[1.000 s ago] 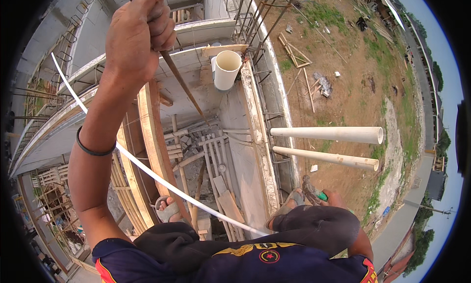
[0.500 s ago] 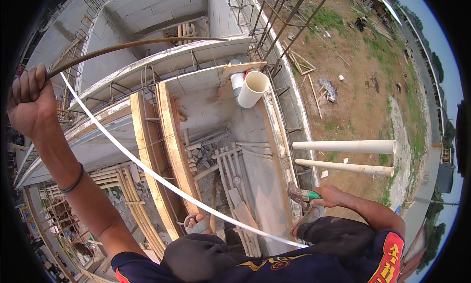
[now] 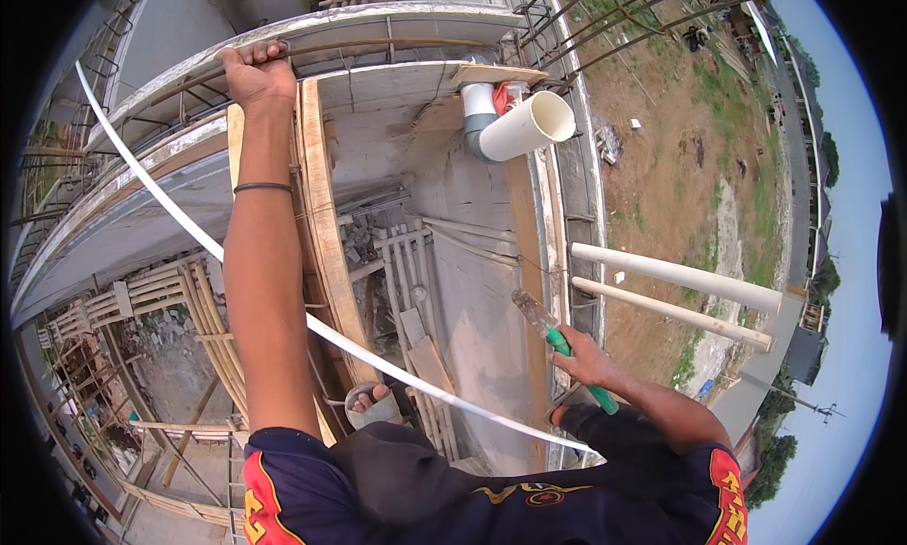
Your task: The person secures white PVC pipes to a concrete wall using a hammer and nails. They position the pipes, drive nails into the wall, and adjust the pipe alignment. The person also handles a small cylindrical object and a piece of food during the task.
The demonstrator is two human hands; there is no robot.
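Note:
My left hand (image 3: 257, 76) is raised at the upper left, its fingers wrapped round a long thin rusty steel rod (image 3: 406, 42). The rod runs along the concrete wall top toward the pipes. My right hand (image 3: 588, 361) grips a hammer (image 3: 605, 399) by its green handle, the worn head pointing away over the inner wall face. A long white strip or tube (image 3: 179, 210) crosses from the upper left, passes behind my left forearm and reaches my lap. Nearby, a wide cream pipe (image 3: 543, 129) joins a grey elbow (image 3: 477, 134) at the wall corner.
Two wooden planks (image 3: 321, 224) stand beside my sandalled foot (image 3: 373, 401). Below is a deep drop with bamboo poles (image 3: 402, 271) and rubble. Upright steel bars (image 3: 614, 25) rise at the far corner. Two pale pipes (image 3: 680, 276) jut over the dirt ground outside.
My left hand has moved right and inward with the rod, which now lies lower along the wall. My right hand has lifted the hammer away from the wall edge, turning it. My view has shifted.

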